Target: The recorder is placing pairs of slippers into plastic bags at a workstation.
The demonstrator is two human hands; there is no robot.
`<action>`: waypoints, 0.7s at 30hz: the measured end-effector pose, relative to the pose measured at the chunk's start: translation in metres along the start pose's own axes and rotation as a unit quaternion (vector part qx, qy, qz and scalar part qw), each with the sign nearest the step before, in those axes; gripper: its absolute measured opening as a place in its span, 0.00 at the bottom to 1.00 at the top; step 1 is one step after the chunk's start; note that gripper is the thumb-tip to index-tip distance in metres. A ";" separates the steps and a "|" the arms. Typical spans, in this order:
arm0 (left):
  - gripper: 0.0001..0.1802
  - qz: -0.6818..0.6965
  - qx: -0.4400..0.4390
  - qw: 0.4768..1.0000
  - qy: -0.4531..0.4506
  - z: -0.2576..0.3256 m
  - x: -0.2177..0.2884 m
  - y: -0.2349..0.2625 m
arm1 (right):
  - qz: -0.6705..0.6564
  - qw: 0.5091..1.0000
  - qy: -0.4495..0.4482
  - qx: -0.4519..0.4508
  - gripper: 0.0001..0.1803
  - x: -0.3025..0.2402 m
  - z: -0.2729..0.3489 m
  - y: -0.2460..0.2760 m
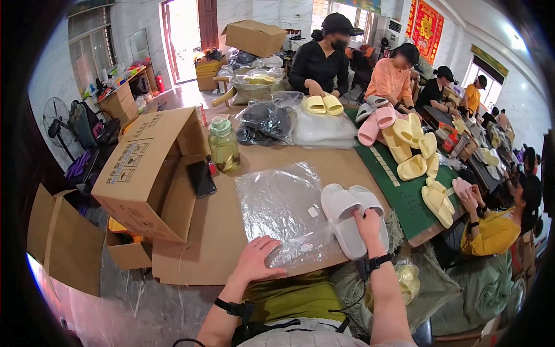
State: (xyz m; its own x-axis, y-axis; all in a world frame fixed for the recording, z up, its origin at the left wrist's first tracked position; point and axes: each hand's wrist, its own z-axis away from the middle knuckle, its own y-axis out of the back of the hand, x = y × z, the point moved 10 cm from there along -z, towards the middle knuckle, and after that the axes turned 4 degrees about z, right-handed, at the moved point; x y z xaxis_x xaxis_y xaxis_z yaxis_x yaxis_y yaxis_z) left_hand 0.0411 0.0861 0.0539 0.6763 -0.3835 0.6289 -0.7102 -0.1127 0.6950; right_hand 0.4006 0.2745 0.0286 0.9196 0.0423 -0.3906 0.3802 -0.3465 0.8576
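A pair of pale grey slippers (342, 201) lies side by side at the right of a clear plastic bag (280, 202), partly over its edge. My right hand (368, 226) grips the slippers where their inner edges meet, fingers closed and partly hidden inside them. My left hand (260, 256) rests at the bag's near left corner, thumb apart from the fingers, holding nothing. The bag lies flat and looks empty, with small white labels on it. Both sit on a cardboard sheet (214, 248) covering the table.
An open cardboard box (147, 173), a black phone (201, 178) and a glass jar (224, 144) stand left. Yellow and pink slippers (399, 144) lie on a green mat (399, 196). Stacked clear bags (324, 130) are at the back. Several people work across and right.
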 end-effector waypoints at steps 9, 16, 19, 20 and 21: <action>0.19 0.021 0.063 0.998 0.018 0.008 -0.021 -0.002 | -0.247 0.968 -0.039 0.011 0.14 0.023 0.039 0.061; 0.20 0.118 0.040 0.988 0.090 -0.006 -0.018 0.010 | -0.326 0.920 0.166 -0.139 0.22 -0.094 0.126 0.126; 0.22 0.083 0.027 0.992 0.095 -0.009 -0.019 0.011 | -0.288 0.894 0.291 -0.183 0.23 -0.140 0.155 0.127; 0.24 0.099 -0.017 0.985 0.139 -0.009 -0.031 0.001 | -0.261 0.882 0.313 -0.237 0.22 -0.144 0.172 0.108; 0.24 0.099 -0.020 0.985 0.137 -0.012 -0.026 0.003 | -0.233 0.867 0.332 -0.291 0.22 -0.148 0.185 0.091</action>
State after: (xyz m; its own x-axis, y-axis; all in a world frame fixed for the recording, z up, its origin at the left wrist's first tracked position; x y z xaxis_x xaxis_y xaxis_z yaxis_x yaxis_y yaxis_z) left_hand 0.0239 0.1070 0.0436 0.5563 -0.1314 0.8205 -0.8292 -0.0231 0.5585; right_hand 0.2804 0.0632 0.1023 0.4334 0.6473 -0.6270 0.5341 0.3758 0.7573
